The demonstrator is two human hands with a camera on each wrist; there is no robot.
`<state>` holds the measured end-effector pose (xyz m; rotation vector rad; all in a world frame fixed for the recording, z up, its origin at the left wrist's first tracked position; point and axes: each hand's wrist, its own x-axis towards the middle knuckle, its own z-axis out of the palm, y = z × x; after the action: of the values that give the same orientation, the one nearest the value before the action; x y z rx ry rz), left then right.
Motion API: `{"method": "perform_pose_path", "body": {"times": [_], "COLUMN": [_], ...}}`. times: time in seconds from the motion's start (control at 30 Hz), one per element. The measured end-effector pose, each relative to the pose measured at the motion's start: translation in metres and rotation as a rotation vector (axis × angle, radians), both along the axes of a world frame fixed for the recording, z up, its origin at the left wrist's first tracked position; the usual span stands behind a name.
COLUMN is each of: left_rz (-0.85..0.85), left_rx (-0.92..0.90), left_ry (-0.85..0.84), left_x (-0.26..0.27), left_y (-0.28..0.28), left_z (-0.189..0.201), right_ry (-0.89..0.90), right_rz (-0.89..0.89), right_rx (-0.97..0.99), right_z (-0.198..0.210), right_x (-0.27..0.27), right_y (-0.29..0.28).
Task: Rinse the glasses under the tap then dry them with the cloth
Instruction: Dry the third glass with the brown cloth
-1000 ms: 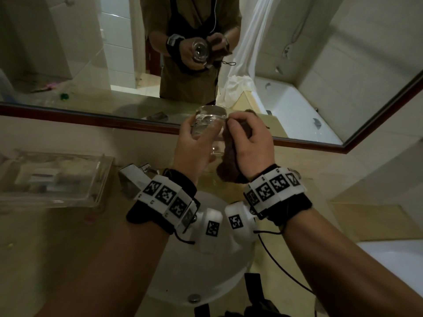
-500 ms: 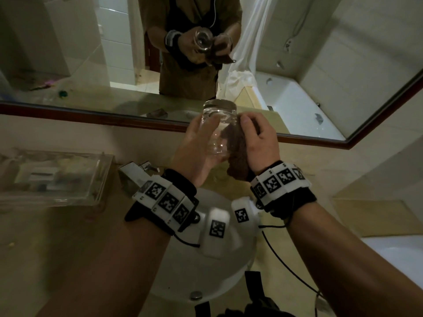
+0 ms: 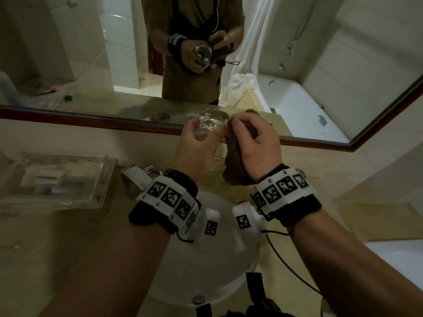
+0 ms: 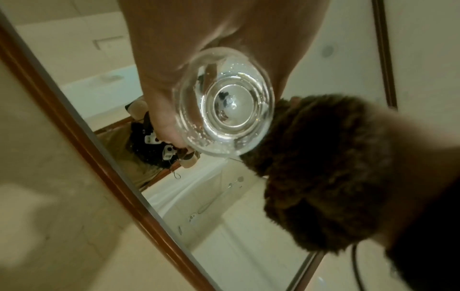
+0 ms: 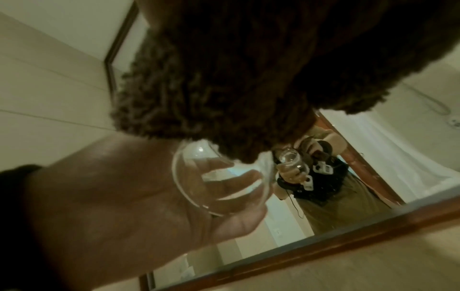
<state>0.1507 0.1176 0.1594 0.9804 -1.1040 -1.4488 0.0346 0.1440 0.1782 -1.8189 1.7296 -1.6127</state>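
My left hand grips a clear drinking glass, held up in front of the mirror above the basin. The left wrist view shows the glass base-on, with droplets on it. My right hand holds a dark brown fluffy cloth bunched against the right side of the glass. In the left wrist view the cloth touches the glass's edge. The cloth fills the upper half of the right wrist view, hanging over the glass in my left hand.
A white round basin with its drain plug lies below my wrists. A clear plastic tray with small items sits on the counter at the left. A wood-framed mirror runs along the wall just behind the glass.
The glass has been turned in my left hand and sits a little lower than half a second ago. My right hand has shifted the cloth along its side.
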Motion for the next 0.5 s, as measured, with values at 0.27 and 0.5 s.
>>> {"method": "perform_pose_path", "body": {"times": [0.27, 0.5], "left_rz": [-0.076, -0.088], "left_rx": [-0.042, -0.027], "left_ry": [0.028, -0.004], "left_x": [0.004, 0.001], "left_y": [0.005, 0.006], "left_z": [0.011, 0.022], "right_ry": [-0.135, -0.157], "right_rz": [-0.003, 0.026], "right_rx": [0.049, 0.042], "right_z": [0.007, 0.018], "right_x": [-0.009, -0.007], "right_y": [-0.004, 0.003]}}
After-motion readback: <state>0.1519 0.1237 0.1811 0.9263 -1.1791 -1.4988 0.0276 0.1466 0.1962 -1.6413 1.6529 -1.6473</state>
